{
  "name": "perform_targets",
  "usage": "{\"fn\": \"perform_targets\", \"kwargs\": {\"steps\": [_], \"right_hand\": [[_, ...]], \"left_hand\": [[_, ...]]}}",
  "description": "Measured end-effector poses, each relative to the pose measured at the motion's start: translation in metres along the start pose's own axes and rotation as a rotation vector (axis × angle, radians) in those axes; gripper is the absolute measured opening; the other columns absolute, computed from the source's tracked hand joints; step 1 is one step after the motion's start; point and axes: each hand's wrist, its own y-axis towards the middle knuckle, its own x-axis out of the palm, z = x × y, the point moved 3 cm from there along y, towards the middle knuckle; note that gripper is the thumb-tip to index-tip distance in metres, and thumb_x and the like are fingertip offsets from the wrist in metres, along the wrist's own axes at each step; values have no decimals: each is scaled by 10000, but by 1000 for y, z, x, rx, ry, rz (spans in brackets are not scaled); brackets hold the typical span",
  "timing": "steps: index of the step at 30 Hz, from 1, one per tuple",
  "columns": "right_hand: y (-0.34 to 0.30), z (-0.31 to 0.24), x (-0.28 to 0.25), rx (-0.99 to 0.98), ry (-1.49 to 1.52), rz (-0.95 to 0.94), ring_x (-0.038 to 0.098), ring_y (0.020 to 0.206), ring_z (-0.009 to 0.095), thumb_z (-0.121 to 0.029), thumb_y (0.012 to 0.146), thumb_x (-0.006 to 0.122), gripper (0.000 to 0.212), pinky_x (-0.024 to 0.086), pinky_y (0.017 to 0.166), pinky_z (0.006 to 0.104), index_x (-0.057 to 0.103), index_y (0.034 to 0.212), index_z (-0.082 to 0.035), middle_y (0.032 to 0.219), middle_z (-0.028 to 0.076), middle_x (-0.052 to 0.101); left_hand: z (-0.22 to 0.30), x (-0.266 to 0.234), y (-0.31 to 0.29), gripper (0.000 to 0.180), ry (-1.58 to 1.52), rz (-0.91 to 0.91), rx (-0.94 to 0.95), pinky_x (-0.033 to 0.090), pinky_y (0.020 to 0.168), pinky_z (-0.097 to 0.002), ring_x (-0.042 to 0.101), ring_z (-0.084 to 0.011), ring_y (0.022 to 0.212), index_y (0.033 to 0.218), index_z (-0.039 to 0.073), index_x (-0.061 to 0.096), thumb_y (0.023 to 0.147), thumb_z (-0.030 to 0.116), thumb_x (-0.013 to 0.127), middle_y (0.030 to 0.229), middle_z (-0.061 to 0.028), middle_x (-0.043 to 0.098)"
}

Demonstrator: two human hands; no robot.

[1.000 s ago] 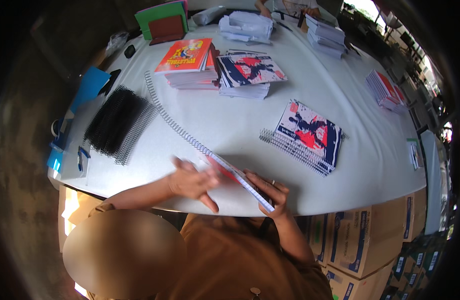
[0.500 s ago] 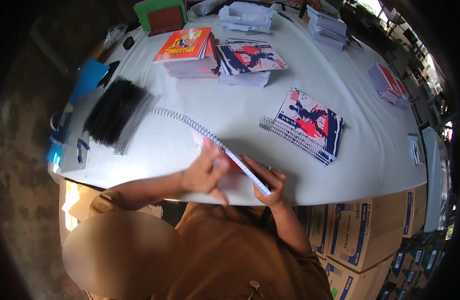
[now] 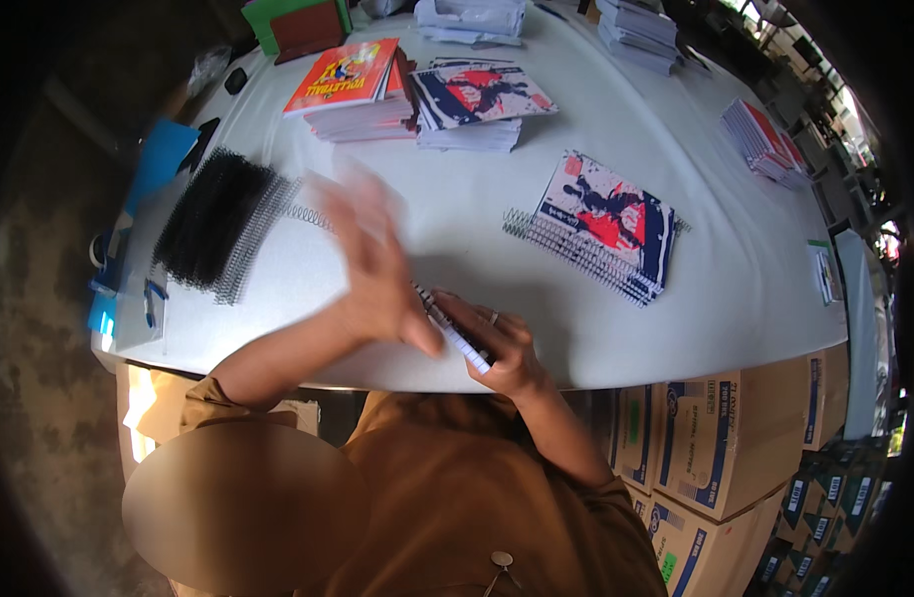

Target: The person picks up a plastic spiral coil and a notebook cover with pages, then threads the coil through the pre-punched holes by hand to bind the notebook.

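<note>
My right hand [image 3: 502,348] grips a thin notebook [image 3: 461,341] near the table's front edge. The notebook is held on edge, so mostly its white page edges show. My left hand [image 3: 372,284] is raised just left of it, thumb apart and fingers stretched out, their tips blurred by motion. Behind those fingers a wire coil [image 3: 306,215] extends toward the upper left; my left hand hides where it meets the notebook, and I cannot tell whether that hand touches it.
Black spiral coils [image 3: 213,224] lie heaped on the left. Spiral notebooks [image 3: 608,214] with red and navy covers are stacked on the right. Farther back stand orange-covered booklets [image 3: 348,80] and patterned covers on paper [image 3: 482,95]. Cardboard boxes [image 3: 726,438] sit below the table's right edge.
My left hand has lifted away from the notebook's edge and moved up and forward, its fingers now extended. The notebook in my right hand has come slightly closer to me. The view has shifted a little.
</note>
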Motion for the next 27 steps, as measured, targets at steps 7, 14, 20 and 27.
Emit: {"fn": "perform_targets", "kwargs": {"steps": [7,14,20,27], "right_hand": [[6,0,1,65,5,-18,624,913,265,29,677,601,503,519,744,341,538,1173,-35,1134,129,585],[1,9,-3,277,22,-54,624,912,270,-18,705,606,470,515,757,359,533,1168,-49,1119,115,593],[0,23,-7,394,205,154,628,790,301,-77,749,623,302,501,650,355,582,1048,-71,900,114,638],[-15,29,-12,393,173,63,628,715,300,-2,728,606,251,494,609,335,591,974,-48,802,129,631]], "left_hand": [[14,26,-41,897,148,40,186,386,726,-476,465,-243,868,1270,-1,366,750,729,378,1094,-100,493],[25,46,-36,739,-683,-504,-131,339,867,-470,467,-240,944,1035,91,476,691,745,457,1087,-63,475],[35,24,29,819,-161,-250,-26,253,918,-508,463,-318,1072,1256,15,411,744,648,501,1062,-132,527],[16,5,98,274,-104,-463,-9,359,761,-349,573,-138,821,916,147,624,666,220,709,886,24,608]]}}
